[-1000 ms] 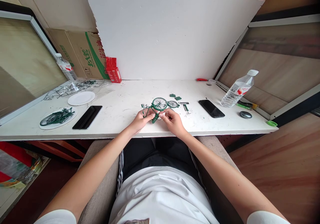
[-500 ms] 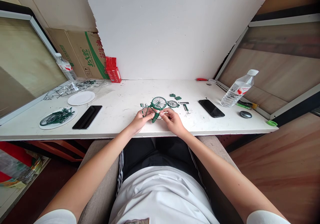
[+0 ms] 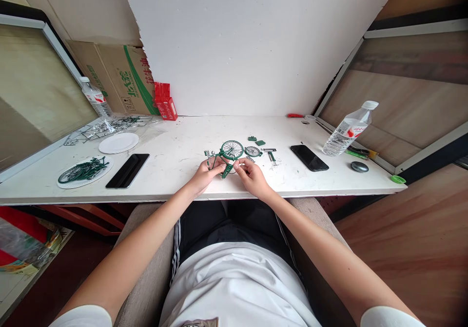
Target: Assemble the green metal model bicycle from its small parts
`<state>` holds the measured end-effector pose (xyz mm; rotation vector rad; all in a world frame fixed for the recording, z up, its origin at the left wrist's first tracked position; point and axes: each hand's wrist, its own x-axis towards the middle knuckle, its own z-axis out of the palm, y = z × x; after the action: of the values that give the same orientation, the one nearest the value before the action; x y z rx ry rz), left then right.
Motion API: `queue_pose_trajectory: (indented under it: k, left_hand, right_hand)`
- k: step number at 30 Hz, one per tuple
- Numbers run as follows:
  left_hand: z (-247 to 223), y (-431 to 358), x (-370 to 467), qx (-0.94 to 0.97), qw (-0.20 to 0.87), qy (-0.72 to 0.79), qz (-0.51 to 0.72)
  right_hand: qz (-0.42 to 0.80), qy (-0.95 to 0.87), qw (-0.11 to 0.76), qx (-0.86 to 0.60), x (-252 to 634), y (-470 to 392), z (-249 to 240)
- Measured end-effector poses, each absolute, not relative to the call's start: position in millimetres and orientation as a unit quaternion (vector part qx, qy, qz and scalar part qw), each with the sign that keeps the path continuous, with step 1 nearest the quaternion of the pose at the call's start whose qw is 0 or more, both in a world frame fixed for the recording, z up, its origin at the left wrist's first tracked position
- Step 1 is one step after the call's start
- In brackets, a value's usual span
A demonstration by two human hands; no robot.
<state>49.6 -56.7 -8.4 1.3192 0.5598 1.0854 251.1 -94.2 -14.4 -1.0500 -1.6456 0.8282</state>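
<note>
White desk runs under a white foam board; we take the green model bike as ref. It sits near the front edge, mid-desk, tilted, one wheel up toward the board.

Left hand: fingers pinched on the frame, handlebar side. Right hand: fingertips pressed together at the frame's lower end, w/ something small between them; we can't tell what.

Loose green parts lie just behind-right of the bike, black phone further right.

Judgement: we'd keep the left grip steady on the frame, not the spokes, and let the right do the fine seating w/ light pressure; the wheels look fragile.

Hidden: joint under the fingertips, the bike's second wheel partly, any fastener. Too small to confirm.
</note>
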Motion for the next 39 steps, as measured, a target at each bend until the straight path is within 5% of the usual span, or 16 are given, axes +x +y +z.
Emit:
queue_pose_trajectory:
  k: [39]
  left_hand:
    - [-4.5,-58.1,49.4,0.514,0.651,0.266,0.491]
  right_hand:
    - [0.319,-0.707,0.448,-0.444,249.1,-95.5,-14.4]
